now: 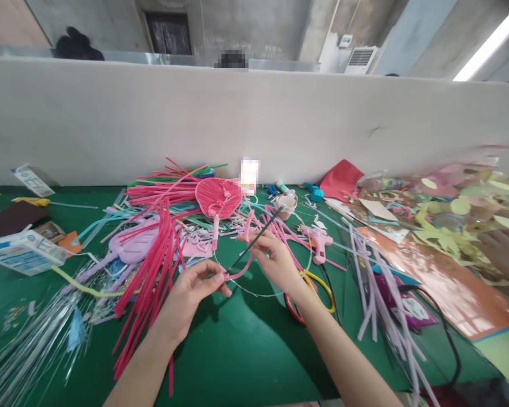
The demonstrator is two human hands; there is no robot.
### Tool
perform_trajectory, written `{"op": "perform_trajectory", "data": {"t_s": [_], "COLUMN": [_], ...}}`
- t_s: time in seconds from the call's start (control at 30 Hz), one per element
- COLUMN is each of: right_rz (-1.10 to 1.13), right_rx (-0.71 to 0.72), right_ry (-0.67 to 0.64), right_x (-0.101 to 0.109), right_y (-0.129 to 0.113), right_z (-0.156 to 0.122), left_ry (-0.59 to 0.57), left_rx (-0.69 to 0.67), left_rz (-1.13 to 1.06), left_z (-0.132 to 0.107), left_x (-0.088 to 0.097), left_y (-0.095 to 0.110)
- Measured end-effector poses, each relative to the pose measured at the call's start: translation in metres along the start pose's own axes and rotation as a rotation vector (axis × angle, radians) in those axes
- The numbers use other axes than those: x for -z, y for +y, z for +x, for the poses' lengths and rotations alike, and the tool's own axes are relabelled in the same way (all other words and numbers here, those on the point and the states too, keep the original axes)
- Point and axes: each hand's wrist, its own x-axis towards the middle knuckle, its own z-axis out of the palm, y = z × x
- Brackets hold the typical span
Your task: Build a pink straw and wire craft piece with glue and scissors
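Note:
My left hand (194, 293) pinches the near end of a thin wire ring (263, 294) where a pink pipe cleaner (242, 267) wraps it. My right hand (272, 261) is closed on the pink pipe cleaner and a thin dark stick (258, 237) that slants up to the right. Both hands hover just above the green table (237, 350), close together at its middle. A finished pink fan shape (218, 198) lies behind them.
Piles of pink pipe cleaners (152, 265) spread left of my hands, clear rods (29, 345) at the near left. A pink glue gun (320, 243), lilac strips (377, 294), paper cut-outs (449, 226) and another person's hand (503, 251) are at the right. A white partition (237, 124) backs the table.

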Motion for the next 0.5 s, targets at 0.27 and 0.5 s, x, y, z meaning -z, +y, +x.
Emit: {"op": "perform_trajectory", "data": {"t_s": [0.27,0.5], "right_rz": [0.663,0.423], "right_rx": [-0.269,-0.148], "right_ry": [0.055,0.400], "right_x": [0.014,0.039], "right_y": [0.009,0.004], "right_z": [0.002,0.014], "left_ry": [0.138,0.252], "left_rx": [0.013,-0.158], "left_rz": [0.058,0.355], "left_z": [0.007,0.009], "left_x": [-0.001,0.004], "left_y": [-0.007,-0.012]}}
